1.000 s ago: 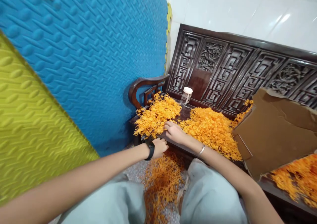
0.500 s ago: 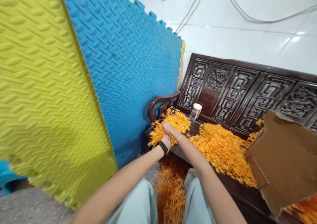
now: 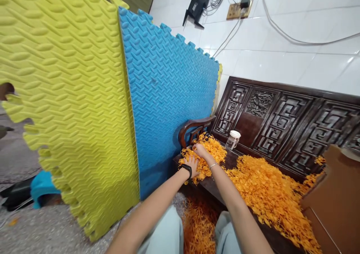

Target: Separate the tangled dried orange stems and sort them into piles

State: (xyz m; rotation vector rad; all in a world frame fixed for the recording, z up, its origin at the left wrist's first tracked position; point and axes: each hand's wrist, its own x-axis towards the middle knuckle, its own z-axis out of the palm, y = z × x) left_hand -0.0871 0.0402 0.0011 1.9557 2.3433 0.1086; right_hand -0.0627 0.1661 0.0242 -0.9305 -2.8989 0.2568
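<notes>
A small heap of orange frilly pieces [image 3: 215, 149], like bits of artificial flowers, lies at the armrest end of a dark wooden bench. My left hand [image 3: 191, 165], with a black watch at the wrist, rests on the near side of this heap, fingers spread. Just beyond it, my right hand [image 3: 200, 150], a bracelet on its wrist, is curled with closed fingers over the heap. What those fingers hold is hidden. A larger orange pile [image 3: 270, 190] spreads along the seat to the right.
A clear lidded jug [image 3: 233, 140] stands behind the small heap. Brown cardboard [image 3: 334, 205] leans over the bench at right. Blue [image 3: 168, 85] and yellow [image 3: 84, 115] foam mats stand upright at left. More orange strands [image 3: 199, 224] lie below, between my knees.
The camera view has shifted, so the scene sits lower and farther right. My left hand's fingers have spread out on the heap; my right hand stays curled at it.
</notes>
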